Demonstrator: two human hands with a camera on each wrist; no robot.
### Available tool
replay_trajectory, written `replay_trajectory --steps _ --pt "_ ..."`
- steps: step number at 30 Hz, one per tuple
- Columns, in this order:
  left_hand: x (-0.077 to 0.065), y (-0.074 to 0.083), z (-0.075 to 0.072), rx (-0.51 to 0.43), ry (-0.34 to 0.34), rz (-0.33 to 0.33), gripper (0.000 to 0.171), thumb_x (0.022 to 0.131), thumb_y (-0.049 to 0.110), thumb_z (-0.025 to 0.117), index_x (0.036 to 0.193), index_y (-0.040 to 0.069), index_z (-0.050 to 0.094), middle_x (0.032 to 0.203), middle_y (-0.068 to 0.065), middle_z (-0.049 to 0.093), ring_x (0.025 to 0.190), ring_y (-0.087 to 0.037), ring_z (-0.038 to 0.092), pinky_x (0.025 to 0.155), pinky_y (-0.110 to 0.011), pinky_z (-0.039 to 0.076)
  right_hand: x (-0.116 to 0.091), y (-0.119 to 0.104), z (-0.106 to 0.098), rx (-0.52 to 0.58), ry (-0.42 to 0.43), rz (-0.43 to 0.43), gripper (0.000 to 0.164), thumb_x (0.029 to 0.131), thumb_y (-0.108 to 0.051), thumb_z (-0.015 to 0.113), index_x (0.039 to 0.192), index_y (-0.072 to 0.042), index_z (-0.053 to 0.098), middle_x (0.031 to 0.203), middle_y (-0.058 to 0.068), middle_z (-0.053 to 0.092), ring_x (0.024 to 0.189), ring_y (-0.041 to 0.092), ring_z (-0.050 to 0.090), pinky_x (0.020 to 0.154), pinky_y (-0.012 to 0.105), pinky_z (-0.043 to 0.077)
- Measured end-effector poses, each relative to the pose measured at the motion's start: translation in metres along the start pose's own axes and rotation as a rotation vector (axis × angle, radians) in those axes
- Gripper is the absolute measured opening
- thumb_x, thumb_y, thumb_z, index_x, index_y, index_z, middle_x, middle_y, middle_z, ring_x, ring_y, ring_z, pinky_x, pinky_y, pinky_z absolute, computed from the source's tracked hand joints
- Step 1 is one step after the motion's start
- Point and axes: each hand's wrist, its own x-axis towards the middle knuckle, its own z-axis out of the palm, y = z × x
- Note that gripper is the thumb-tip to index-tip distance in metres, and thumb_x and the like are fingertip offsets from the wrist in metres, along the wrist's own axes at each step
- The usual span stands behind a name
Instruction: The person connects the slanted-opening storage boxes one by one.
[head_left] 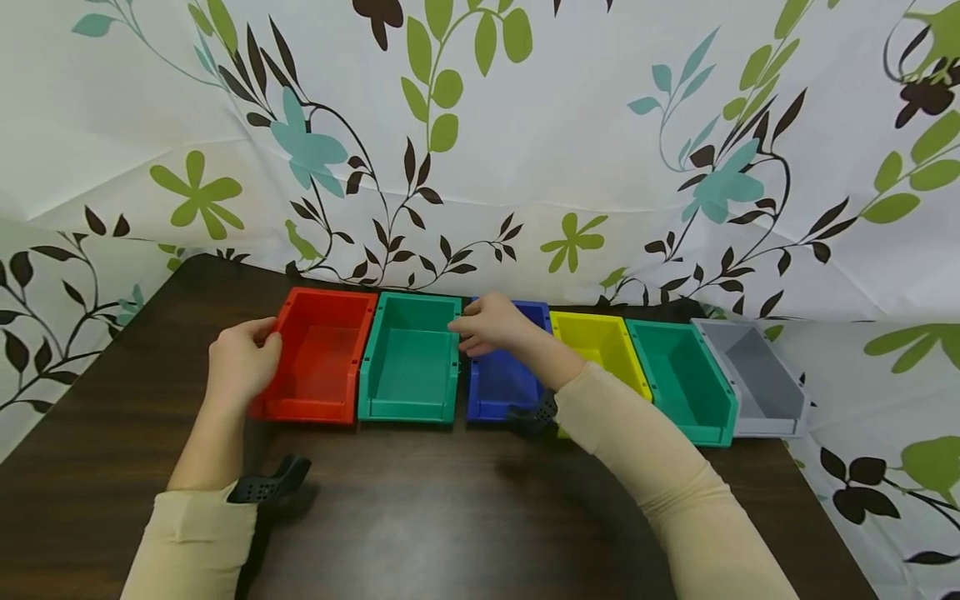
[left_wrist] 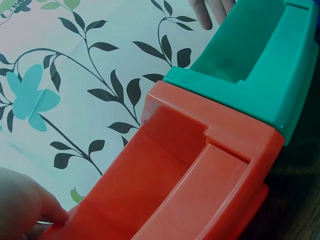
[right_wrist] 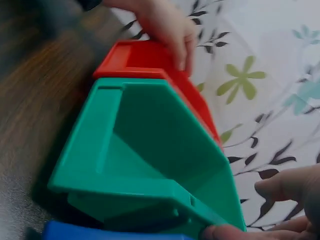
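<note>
At the left end of a row of plastic bins stands a red bin [head_left: 318, 358]. My left hand [head_left: 243, 362] grips its left side wall near the rim, thumb and fingers bent at the edge. Beside it is a green bin [head_left: 408, 367], its side against the red one in the right wrist view. My right hand [head_left: 491, 325] reaches over the blue bin [head_left: 502, 387] to the green bin's right rim. One fingertip [right_wrist: 215, 232] touches that rim, while the thumb [right_wrist: 280, 185] stands apart from it. The bins I can see into hold nothing visible.
To the right are a yellow bin [head_left: 600, 342], partly behind my right forearm, a second green bin [head_left: 678, 379] and a grey bin [head_left: 757, 383]. The dark wood table [head_left: 405, 517] extends in front. A leaf-patterned cloth [head_left: 480, 192] hangs behind.
</note>
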Motion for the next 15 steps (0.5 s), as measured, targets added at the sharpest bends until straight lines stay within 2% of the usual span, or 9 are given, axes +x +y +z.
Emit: replay_trajectory --steps 4,8,11,12,15 --pt "0.000 -0.001 0.000 0.001 0.008 0.001 0.044 0.095 0.016 0.038 0.131 -0.006 0.052 0.122 -0.032 0.057 0.100 -0.043 0.053 0.080 -0.055 0.050 0.009 -0.009 0.013 -0.242 0.068 0.006 0.065 0.087 -0.017 0.065 0.140 0.009 0.035 0.121 0.027 0.058 0.078 0.027 0.071 0.062 0.027 0.058" --pt "0.000 -0.003 0.000 0.004 0.009 -0.010 0.044 0.096 0.016 0.039 0.131 -0.006 0.051 0.123 -0.032 0.056 0.103 -0.043 0.053 0.082 -0.056 0.049 0.015 -0.012 0.026 -0.456 0.136 0.021 0.042 0.085 -0.017 0.067 0.116 0.006 0.051 0.099 0.021 0.064 0.067 0.025 0.071 0.052 0.023 0.054" --pt "0.001 -0.003 -0.001 0.006 0.016 -0.011 0.043 0.096 0.016 0.039 0.131 -0.006 0.052 0.123 -0.032 0.057 0.103 -0.042 0.053 0.081 -0.055 0.049 0.018 -0.010 0.030 -0.484 0.180 0.027 0.027 0.085 -0.015 0.067 0.101 0.003 0.055 0.088 0.017 0.066 0.066 0.025 0.071 0.050 0.022 0.052" --pt "0.001 -0.003 -0.001 0.008 0.019 -0.010 0.043 0.096 0.016 0.039 0.131 -0.006 0.052 0.122 -0.032 0.057 0.102 -0.042 0.053 0.081 -0.053 0.049 0.018 -0.010 0.030 -0.468 0.194 0.028 0.026 0.084 -0.014 0.066 0.102 0.003 0.055 0.089 0.017 0.066 0.065 0.025 0.071 0.050 0.022 0.052" --pt "0.002 -0.003 -0.001 0.007 0.017 -0.011 0.043 0.096 0.016 0.040 0.131 -0.005 0.052 0.122 -0.031 0.058 0.101 -0.041 0.054 0.079 -0.052 0.049 0.018 -0.006 0.028 -0.404 0.219 0.012 0.042 0.084 -0.011 0.064 0.120 0.007 0.054 0.108 0.021 0.065 0.060 0.023 0.070 0.050 0.023 0.053"
